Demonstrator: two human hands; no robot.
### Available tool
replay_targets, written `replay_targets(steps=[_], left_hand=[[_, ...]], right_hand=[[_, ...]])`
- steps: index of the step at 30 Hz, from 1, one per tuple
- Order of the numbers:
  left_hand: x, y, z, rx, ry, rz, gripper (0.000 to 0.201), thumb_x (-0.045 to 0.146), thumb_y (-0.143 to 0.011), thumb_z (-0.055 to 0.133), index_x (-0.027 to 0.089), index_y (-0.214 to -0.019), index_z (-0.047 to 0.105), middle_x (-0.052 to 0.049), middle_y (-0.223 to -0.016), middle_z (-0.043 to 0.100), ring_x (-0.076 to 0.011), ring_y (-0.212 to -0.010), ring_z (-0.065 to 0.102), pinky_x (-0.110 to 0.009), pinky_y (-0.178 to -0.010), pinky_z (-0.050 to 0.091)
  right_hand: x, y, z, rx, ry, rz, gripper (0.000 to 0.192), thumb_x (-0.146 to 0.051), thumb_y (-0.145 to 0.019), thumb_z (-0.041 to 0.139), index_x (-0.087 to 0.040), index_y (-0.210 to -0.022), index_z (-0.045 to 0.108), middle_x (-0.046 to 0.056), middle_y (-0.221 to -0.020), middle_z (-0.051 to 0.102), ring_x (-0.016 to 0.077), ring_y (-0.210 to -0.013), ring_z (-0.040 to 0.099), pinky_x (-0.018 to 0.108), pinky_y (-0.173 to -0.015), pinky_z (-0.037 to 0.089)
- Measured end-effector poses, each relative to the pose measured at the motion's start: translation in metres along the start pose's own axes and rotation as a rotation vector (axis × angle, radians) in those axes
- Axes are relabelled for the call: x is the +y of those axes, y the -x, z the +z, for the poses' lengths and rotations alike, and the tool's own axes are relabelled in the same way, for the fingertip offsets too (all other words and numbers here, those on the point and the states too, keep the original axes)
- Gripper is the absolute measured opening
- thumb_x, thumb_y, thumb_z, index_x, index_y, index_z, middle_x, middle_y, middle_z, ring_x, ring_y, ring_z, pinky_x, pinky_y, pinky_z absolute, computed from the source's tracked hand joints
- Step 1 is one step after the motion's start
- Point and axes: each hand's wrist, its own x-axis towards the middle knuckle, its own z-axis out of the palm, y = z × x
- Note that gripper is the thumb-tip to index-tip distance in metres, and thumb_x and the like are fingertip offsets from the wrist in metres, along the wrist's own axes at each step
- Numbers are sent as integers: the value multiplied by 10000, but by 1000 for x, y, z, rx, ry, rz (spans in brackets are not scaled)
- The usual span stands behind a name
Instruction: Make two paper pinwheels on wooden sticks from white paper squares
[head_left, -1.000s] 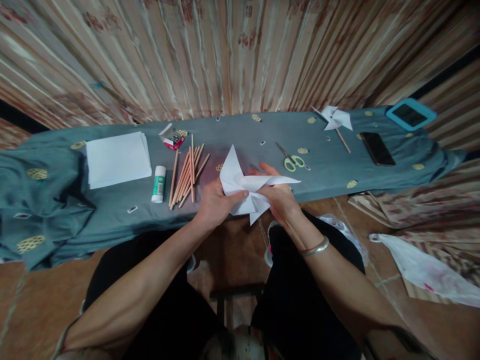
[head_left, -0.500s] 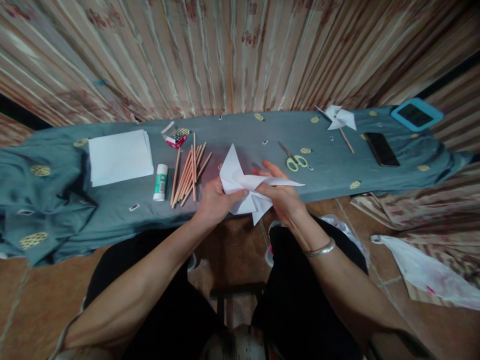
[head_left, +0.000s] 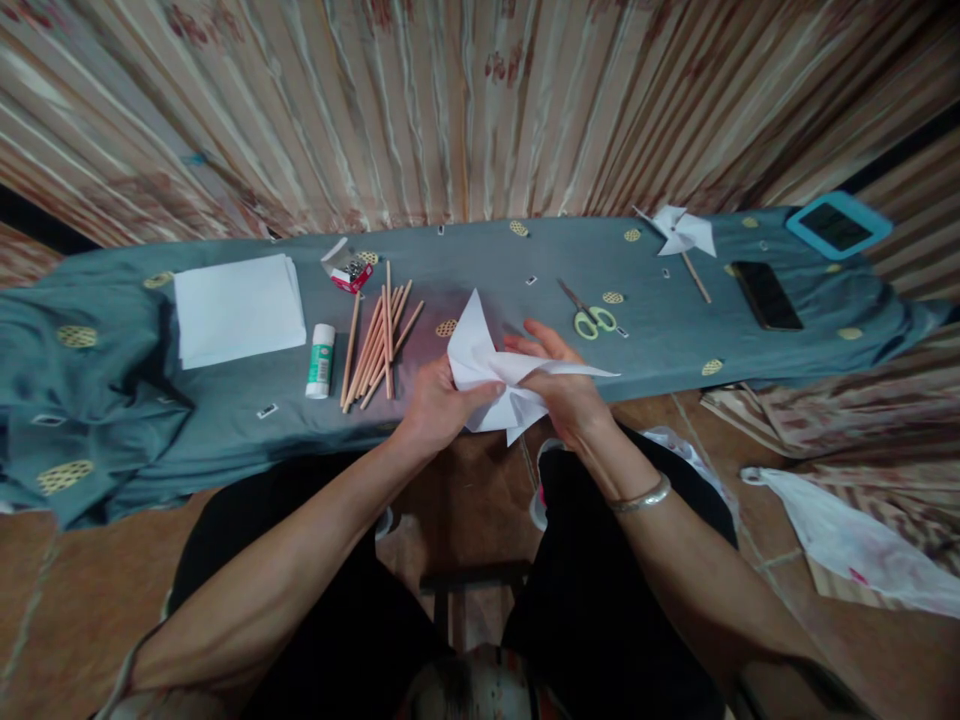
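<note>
White folded paper [head_left: 499, 375] with pointed flaps, pinched between both hands

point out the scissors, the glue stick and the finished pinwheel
yellow-handled metal scissors [head_left: 589, 314], head view, on the handle loops
white glue stick with green label [head_left: 320, 360], head view, mid-tube
white paper pinwheel on wooden stick [head_left: 682, 231], head view, on the paper vanes

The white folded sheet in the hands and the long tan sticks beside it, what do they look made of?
White folded sheet: thin matte paper by the look, with crisp creases and pointed flaps. Long tan sticks: probably bare wood, pale brown, straight, unvarnished; grain is too small to confirm.
</note>
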Motion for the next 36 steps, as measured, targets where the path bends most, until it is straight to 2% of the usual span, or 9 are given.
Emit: replay_targets(steps=[7,12,19,28,36], left_hand=[[-1,-2,-2,3,0,11,347,235,-536,819,124,-840,693,-28,-793,728,-151,-678,637,-284,-699,519],[2,-2,-2,33,-25,3,349,234,-532,821,122,-838,695,-32,-798,729,-158,-692,641,-289,-704,522],[2,-1,-1,19,-38,5,313,232,-542,808,123,-811,690,-32,-790,726,-156,-688,640,-286,-695,522],[1,-2,-3,25,1,6,302,225,-535,820,129,-792,693,-16,-753,718,-127,-632,611,-264,-665,509],[1,-2,-2,20,-6,12,303,220,-529,824,120,-781,689,-18,-732,713,-125,-621,607,-254,-638,500]], right_hand=[[6,-3,-1,32,-30,-27,773,-245,-498,828,-234,-1209,527,110,-1206,666,296,-1144,613,471,-970,493],[7,-4,-2,13,-37,6,763,-219,-493,827,-231,-1195,528,112,-1200,667,298,-1151,612,483,-995,478],[15,-7,-6,0,-1,-19,771,-270,-553,809,-226,-1266,519,120,-1231,653,295,-1147,608,480,-984,486],[-2,0,0,-5,-48,73,720,-225,-486,830,-228,-1152,557,103,-1202,661,291,-1137,615,476,-1002,477],[-3,1,-3,-18,-54,125,603,-202,-553,809,-214,-1120,606,76,-1121,690,266,-1032,666,444,-979,484]])
